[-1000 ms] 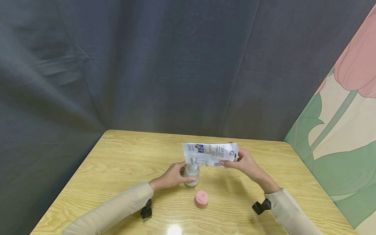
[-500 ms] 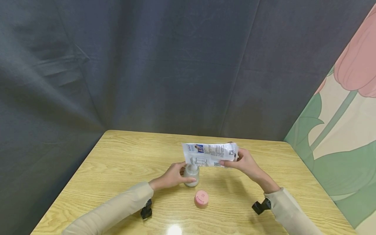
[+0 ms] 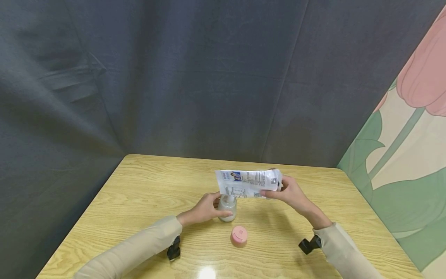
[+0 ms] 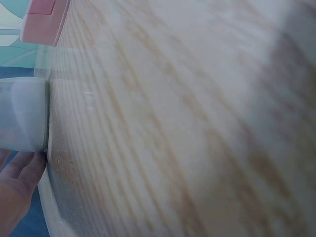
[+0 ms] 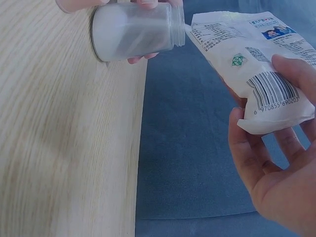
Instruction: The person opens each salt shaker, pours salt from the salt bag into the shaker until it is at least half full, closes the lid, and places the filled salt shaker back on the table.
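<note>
My left hand (image 3: 205, 209) holds a clear glass jar (image 3: 227, 213) upright on the table, thumb in front and fingers behind. White grains fill the lower part of the jar (image 5: 111, 32), and its mouth is uncovered. Raised to the right, my right hand (image 3: 294, 195) grips a white printed plastic bag (image 3: 249, 183) by its bottom end, thumb across the face with the barcode. The bag lies nearly level, and its lower corner is tipped to the jar's mouth. In the right wrist view a bit of white shows between that corner and the mouth.
A round pink lid (image 3: 239, 236) lies on the wooden table (image 3: 153, 186), just in front of the jar. Behind the table hangs a dark curtain (image 3: 209, 85). A wall panel with painted tulips (image 3: 400, 166) is at the right. Black wrist cameras (image 3: 310, 245) hang below the sleeves.
</note>
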`<state>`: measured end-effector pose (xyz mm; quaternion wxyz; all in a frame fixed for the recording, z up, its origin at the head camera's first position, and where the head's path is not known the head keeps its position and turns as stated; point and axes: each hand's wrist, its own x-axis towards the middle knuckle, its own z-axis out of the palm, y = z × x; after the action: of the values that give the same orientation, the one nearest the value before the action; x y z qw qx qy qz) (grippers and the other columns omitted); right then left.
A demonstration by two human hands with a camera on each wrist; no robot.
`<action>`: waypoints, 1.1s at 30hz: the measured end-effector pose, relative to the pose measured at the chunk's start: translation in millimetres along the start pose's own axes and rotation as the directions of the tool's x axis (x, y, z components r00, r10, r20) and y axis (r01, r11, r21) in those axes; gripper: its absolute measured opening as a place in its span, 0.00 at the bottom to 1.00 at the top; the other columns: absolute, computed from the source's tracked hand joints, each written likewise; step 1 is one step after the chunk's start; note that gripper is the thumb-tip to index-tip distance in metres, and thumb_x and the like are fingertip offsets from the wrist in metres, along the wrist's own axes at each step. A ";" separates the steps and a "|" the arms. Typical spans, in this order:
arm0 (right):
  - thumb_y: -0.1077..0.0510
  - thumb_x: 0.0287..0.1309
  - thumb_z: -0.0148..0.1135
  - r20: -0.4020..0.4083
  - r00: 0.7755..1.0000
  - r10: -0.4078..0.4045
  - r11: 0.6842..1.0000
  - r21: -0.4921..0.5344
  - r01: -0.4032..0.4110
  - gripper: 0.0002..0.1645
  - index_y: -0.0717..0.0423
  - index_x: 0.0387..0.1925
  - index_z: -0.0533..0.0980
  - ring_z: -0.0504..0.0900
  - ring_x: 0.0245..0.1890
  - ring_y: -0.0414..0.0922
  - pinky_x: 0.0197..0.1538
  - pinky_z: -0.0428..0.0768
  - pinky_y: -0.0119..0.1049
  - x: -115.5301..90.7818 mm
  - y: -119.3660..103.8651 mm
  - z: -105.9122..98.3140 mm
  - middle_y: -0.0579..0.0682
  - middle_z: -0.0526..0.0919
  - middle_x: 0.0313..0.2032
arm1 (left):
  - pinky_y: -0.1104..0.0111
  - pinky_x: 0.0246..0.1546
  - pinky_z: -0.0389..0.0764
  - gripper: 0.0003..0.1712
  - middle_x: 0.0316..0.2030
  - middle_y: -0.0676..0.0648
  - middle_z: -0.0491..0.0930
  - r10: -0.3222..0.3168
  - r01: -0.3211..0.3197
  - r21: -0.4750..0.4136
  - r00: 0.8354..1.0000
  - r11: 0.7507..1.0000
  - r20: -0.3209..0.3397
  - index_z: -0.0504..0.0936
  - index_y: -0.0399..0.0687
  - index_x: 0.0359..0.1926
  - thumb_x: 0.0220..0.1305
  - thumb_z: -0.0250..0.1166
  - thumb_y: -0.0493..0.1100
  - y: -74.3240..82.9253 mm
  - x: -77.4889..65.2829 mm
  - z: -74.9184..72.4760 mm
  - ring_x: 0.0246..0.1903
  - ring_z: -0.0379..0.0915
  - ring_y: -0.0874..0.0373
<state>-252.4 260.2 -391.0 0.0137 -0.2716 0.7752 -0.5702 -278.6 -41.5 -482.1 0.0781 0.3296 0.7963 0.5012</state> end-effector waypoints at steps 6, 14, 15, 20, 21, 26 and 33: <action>0.67 0.55 0.71 -0.001 1.000 0.000 1.000 0.001 0.000 0.26 0.59 0.57 0.76 0.84 0.47 0.50 0.42 0.86 0.44 0.6 0.5 0.0 0.57 0.82 0.52 | 0.68 0.54 0.77 0.35 0.54 0.44 0.81 -0.016 0.016 0.006 1.000 1.000 -0.004 0.73 0.39 0.64 0.58 0.75 0.45 3.0 -0.2 -0.1 0.52 0.79 0.54; 0.67 0.55 0.72 0.003 1.000 -0.002 1.000 -0.002 0.002 0.27 0.59 0.57 0.76 0.84 0.47 0.50 0.42 0.86 0.44 1.2 -0.4 0.3 0.57 0.82 0.52 | 0.65 0.54 0.78 0.36 0.54 0.44 0.81 -0.015 0.015 0.014 1.000 1.000 -0.018 0.73 0.39 0.64 0.57 0.76 0.42 3.6 -0.7 0.3 0.52 0.79 0.51; 0.67 0.55 0.72 0.003 1.000 -0.002 1.000 -0.002 0.002 0.27 0.59 0.57 0.76 0.84 0.47 0.50 0.42 0.86 0.44 1.2 -0.5 0.3 0.58 0.82 0.53 | 0.66 0.54 0.78 0.36 0.54 0.44 0.81 -0.017 0.018 0.013 1.000 1.000 -0.016 0.73 0.39 0.64 0.57 0.75 0.42 4.0 -0.8 0.2 0.52 0.79 0.51; 0.67 0.55 0.71 0.007 1.000 -0.006 1.000 -0.004 0.006 0.27 0.59 0.57 0.76 0.84 0.48 0.51 0.42 0.85 0.44 1.3 -0.4 0.3 0.58 0.81 0.53 | 0.68 0.55 0.77 0.37 0.55 0.44 0.81 -0.022 0.022 0.019 1.000 1.000 -0.001 0.72 0.39 0.65 0.58 0.75 0.44 5.1 -0.8 -0.3 0.53 0.79 0.54; 0.67 0.55 0.71 0.006 1.000 -0.006 1.000 -0.004 0.006 0.27 0.58 0.57 0.76 0.84 0.48 0.51 0.42 0.85 0.44 1.3 -0.3 0.3 0.58 0.81 0.53 | 0.68 0.55 0.77 0.37 0.55 0.44 0.80 -0.022 0.022 0.017 1.000 1.000 0.002 0.72 0.40 0.66 0.58 0.75 0.44 5.3 -0.7 -0.4 0.53 0.78 0.55; 0.67 0.55 0.71 0.004 1.000 -0.003 1.000 0.003 0.003 0.27 0.58 0.57 0.76 0.84 0.48 0.51 0.43 0.85 0.44 1.1 0.6 0.8 0.57 0.81 0.53 | 0.68 0.55 0.77 0.39 0.55 0.44 0.80 -0.001 0.001 0.017 1.000 1.000 0.005 0.70 0.40 0.67 0.58 0.75 0.45 4.6 -0.4 -0.4 0.53 0.78 0.55; 0.67 0.55 0.71 0.000 1.000 0.000 1.000 0.006 0.000 0.27 0.59 0.57 0.76 0.84 0.48 0.51 0.43 0.85 0.44 1.0 1.1 1.8 0.57 0.81 0.53 | 0.68 0.55 0.77 0.38 0.55 0.43 0.80 0.009 -0.009 -0.006 1.000 1.000 0.005 0.70 0.40 0.67 0.58 0.74 0.43 6.5 -1.3 -0.4 0.53 0.79 0.53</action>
<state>-253.1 258.4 -392.3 0.0143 -0.2717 0.7735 -0.5724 -274.9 -40.8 -476.5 0.0790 0.3341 0.7932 0.5030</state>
